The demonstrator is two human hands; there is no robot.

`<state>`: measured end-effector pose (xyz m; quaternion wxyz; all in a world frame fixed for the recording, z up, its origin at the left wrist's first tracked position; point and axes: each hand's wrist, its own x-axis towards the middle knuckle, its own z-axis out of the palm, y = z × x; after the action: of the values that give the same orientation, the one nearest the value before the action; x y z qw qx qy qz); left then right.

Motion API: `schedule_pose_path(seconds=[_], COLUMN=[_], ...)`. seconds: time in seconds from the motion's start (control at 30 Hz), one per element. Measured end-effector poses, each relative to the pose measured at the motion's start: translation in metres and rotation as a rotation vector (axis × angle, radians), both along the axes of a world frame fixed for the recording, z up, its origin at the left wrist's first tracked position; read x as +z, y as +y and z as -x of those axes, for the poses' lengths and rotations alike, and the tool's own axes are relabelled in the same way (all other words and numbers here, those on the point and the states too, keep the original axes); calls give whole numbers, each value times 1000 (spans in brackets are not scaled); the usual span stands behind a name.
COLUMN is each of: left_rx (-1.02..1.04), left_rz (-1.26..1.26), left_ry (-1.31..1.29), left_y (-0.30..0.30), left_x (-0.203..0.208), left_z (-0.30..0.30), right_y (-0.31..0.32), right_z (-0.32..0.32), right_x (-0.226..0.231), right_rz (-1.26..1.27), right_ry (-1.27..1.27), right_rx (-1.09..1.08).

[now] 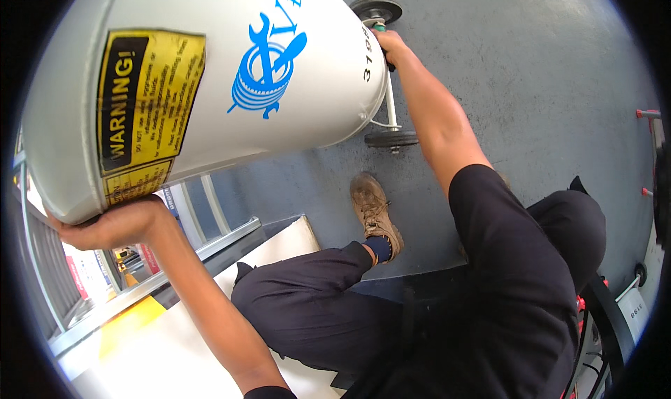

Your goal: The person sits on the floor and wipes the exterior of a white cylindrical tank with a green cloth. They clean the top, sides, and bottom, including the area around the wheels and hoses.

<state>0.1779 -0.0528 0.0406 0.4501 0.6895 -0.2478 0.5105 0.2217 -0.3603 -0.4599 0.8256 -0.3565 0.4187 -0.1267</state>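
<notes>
A large white metal tank (210, 70) on small black wheels (376, 9) is tipped over and fills the upper left of the head view. It bears a yellow and black warning label and a blue emblem. My left hand (115, 224) cups the tank's near rounded end from below. My right hand (391, 44) reaches far out and grips a dark fitting at the tank's wheeled end, between the upper wheel and a lower wheel (390, 139).
Grey concrete floor (531, 70) lies under the tank. My brown boot (376, 214) and dark trousers are below it. A metal-framed rack (140, 287) and white panel sit at lower left. Red-tipped equipment (650, 119) stands at the right edge.
</notes>
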Motion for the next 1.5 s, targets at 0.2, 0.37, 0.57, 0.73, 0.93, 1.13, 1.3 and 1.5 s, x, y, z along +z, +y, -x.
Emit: schedule_pose_path(seconds=[0.2,0.37,0.57,0.73,0.93,1.13,1.3,1.5], left_rx=[-276,-536,-770,-705,-808,-1092,-1044,-1058], left_rz=[212,217,150,55,-107,44,374,539], left_ry=[229,294,325,303,309,467,729,878], left_y=[36,46,37,13,-24,-49,-68,-69], left_x=[7,1,-8,-13,-9,5,-14,-3], left_z=[-8,-63,-106,-125,-104,-86,-20,18], right_y=[55,54,58,103,103,87,31,110], right_z=[46,122,184,222,251,271,292,285], right_x=[16,16,67,144,343,365,276,463], right_rz=[80,152,-34,171,662,1450,476,1671], right_ry=[52,299,524,234,-453,-468,-495,-470], right_rx=[37,-237,-476,-840,-840,-748,-629,-660])
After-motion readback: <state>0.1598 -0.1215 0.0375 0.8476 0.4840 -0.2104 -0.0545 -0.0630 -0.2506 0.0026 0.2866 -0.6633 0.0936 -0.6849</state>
